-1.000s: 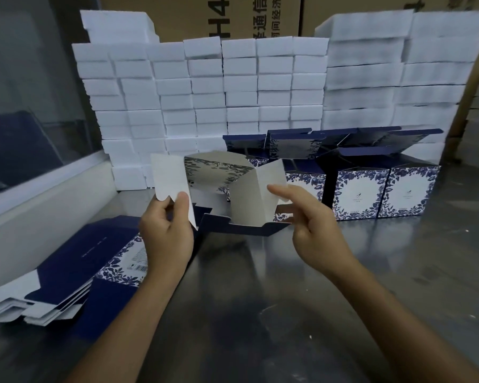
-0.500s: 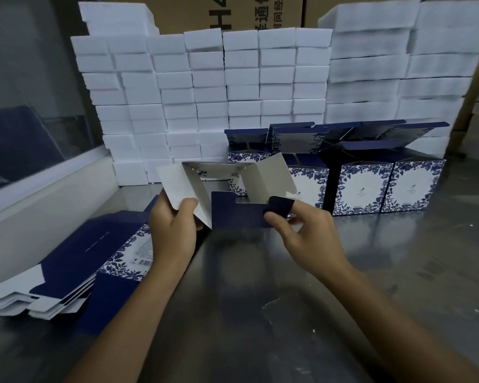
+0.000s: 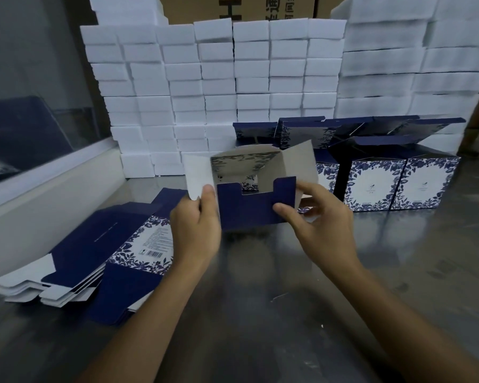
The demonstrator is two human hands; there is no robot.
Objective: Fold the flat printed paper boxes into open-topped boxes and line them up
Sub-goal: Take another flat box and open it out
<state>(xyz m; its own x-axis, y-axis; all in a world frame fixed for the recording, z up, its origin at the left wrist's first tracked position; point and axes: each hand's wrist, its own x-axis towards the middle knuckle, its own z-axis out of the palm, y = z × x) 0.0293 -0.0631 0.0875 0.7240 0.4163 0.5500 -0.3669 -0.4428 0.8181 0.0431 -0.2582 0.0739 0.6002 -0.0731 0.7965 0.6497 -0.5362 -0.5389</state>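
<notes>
Navy card fills the middle of the bench: a half-folded box [image 3: 253, 186] is held up between two hands. The left hand [image 3: 195, 230] grips its left white flap, thumb on top. The right hand [image 3: 320, 217] pinches the navy notched flap, thumb pressed on its front. At eight o'clock lies a stack of flat boxes [image 3: 94, 252] on the steel table [image 3: 288, 299]. At two o'clock stand finished boxes [image 3: 398, 183], side by side, before white foam blocks [image 3: 219, 78].
</notes>
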